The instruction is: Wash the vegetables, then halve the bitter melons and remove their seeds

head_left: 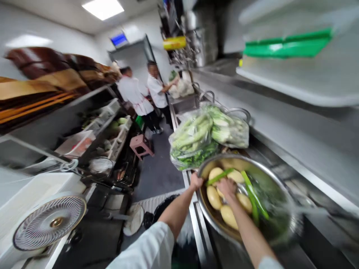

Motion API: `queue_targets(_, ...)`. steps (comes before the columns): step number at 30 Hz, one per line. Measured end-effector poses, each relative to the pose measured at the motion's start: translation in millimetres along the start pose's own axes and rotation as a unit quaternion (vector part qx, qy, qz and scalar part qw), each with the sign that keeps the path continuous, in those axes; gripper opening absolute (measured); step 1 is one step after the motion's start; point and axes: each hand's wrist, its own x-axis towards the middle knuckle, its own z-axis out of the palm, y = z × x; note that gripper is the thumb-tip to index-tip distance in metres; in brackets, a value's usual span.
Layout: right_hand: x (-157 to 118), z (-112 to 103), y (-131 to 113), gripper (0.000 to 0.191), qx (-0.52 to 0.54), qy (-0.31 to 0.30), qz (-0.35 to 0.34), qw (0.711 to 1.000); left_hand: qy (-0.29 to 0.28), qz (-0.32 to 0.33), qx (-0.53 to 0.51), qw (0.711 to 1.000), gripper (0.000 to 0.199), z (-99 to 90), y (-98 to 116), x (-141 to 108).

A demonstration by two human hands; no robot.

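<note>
Silvery metal is gleaming on a wide bowl [235, 160], which is encircling the fingers of the right hand [226, 186] and meeting those of the left hand [197, 181]. Yellowish potatoes [214, 198] are lying inside the bowl, close around the right fingers, and one green stalk [221, 175] is slanting across just beyond them. More stalks [251, 187] are leaning to the right of those fingers, where the bowl's far side is blurring. The left fingers are grasping the bowl's rim on its left side. The right fingers are reaching down among the potatoes and are partly hiding there; whether they are gripping one, I cannot tell. White sleeves [151, 246] are covering the arms behind both hands.

Beyond the fingers, clear bags [193, 136] of leafy greens are resting beside the bowl. Farther off, to the left of the left fingers, a pink stool [140, 145] is standing on the dark floor [159, 160]. Past it, two people [136, 91] in white tops are standing, one holding an arm out toward a pale bag [181, 87]. Well apart on the left hand's outer side, a round fan [50, 224] is filling the lower corner. High to the right of both hands, a pale container [294, 80] is showing a green strip.
</note>
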Motion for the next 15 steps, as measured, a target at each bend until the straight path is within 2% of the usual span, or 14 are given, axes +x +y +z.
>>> queue_targets(1, -10.0, -2.7, 1.1, 0.047, -0.019, 0.020, -0.042, 0.999, -0.008, -0.005, 0.013, 1.000, 0.036, -0.8, -1.8, 2.0)
queue_targets(3, -20.9, -10.1, 17.8, 0.046, -0.033, -0.002, -0.144, 0.989, -0.021, -0.019, 0.037, 0.999, 0.042, 2.8, -9.2, 12.6)
queue_targets(4, -22.8, -14.5, 31.7, 0.047, -0.033, -0.007, -0.180, 0.983, -0.023, -0.021, 0.047, 0.998, 0.045, 6.3, -13.8, 19.2)
queue_targets(5, -23.5, -18.9, 47.1, 0.049, -0.032, -0.007, -0.183, 0.983, -0.018, -0.018, 0.060, 0.998, 0.045, 9.9, -18.2, 25.2)
queue_targets(6, -23.6, -23.2, 62.1, 0.050, -0.026, 0.007, -0.157, 0.987, -0.016, -0.017, 0.070, 0.997, 0.045, 12.7, -21.9, 29.7)
queue_targets(8, -22.2, -29.6, 85.8, 0.052, -0.004, 0.054, -0.048, 0.997, -0.013, -0.010, 0.085, 0.996, 0.043, 15.2, -26.3, 33.4)
queue_targets(11, -16.2, -31.7, 104.0, 0.054, 0.055, 0.071, 0.113, 0.989, -0.011, -0.007, 0.092, 0.996, 0.042, 14.0, -27.6, 32.2)
queue_targets(13, -11.3, -29.2, 113.0, 0.056, 0.097, 0.037, 0.150, 0.983, -0.005, -0.008, 0.092, 0.996, 0.041, 13.5, -28.0, 31.7)
queue_targets(15, -7.7, -25.7, 125.1, 0.058, 0.136, 0.019, 0.135, 0.981, -0.002, -0.006, 0.089, 0.996, 0.042, 14.5, -29.2, 32.7)
